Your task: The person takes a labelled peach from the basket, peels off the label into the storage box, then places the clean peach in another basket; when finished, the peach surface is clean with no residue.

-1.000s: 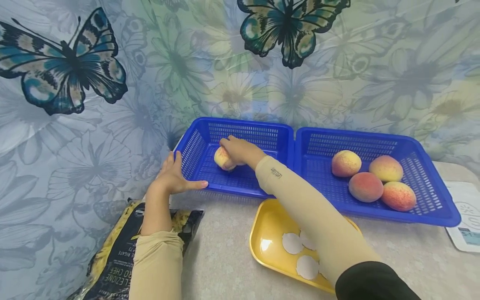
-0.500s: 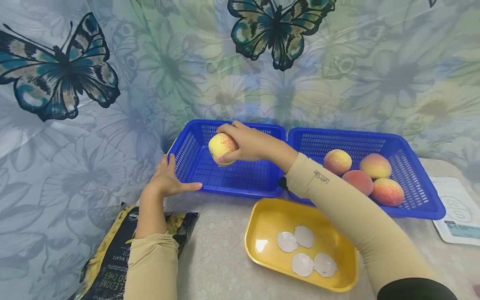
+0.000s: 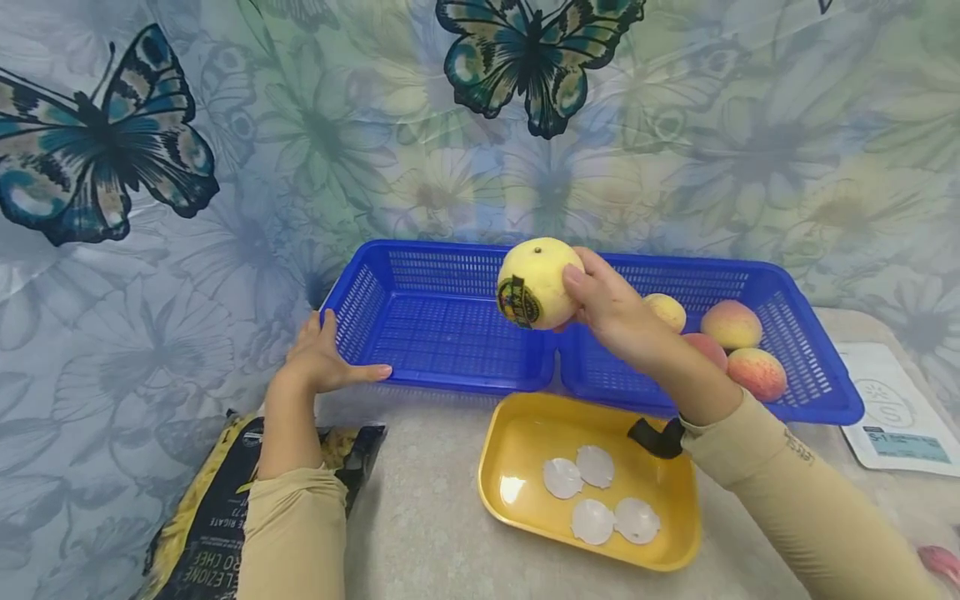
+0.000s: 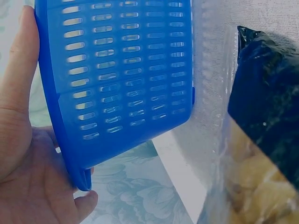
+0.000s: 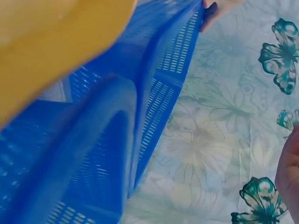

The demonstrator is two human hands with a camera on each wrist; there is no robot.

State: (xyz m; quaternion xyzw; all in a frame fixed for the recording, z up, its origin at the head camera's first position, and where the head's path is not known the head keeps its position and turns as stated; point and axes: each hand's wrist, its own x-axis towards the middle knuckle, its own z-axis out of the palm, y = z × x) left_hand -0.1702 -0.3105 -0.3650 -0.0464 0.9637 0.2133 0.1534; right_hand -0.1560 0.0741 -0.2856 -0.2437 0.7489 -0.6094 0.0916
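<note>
In the head view my right hand pinches a pale yellow peach with a dark round sticker, held up above the place where two blue baskets meet. My left hand holds the front-left corner of the left blue basket, thumb along the front rim, fingers over the left rim. The left wrist view shows this hand at the rim of the basket's slotted wall. No fruit shows inside that basket. In the right wrist view only part of my right hand appears; the peach is out of sight.
Several peaches lie in the right blue basket, partly behind my right arm. A yellow tray with several whitish discs stands in front. A black-and-yellow bag lies front left, a white device with a display far right.
My right hand has lifted the peach out of the left basket and carried it right, turning it so the sticker faces me. My left hand has stayed at the basket's corner.
</note>
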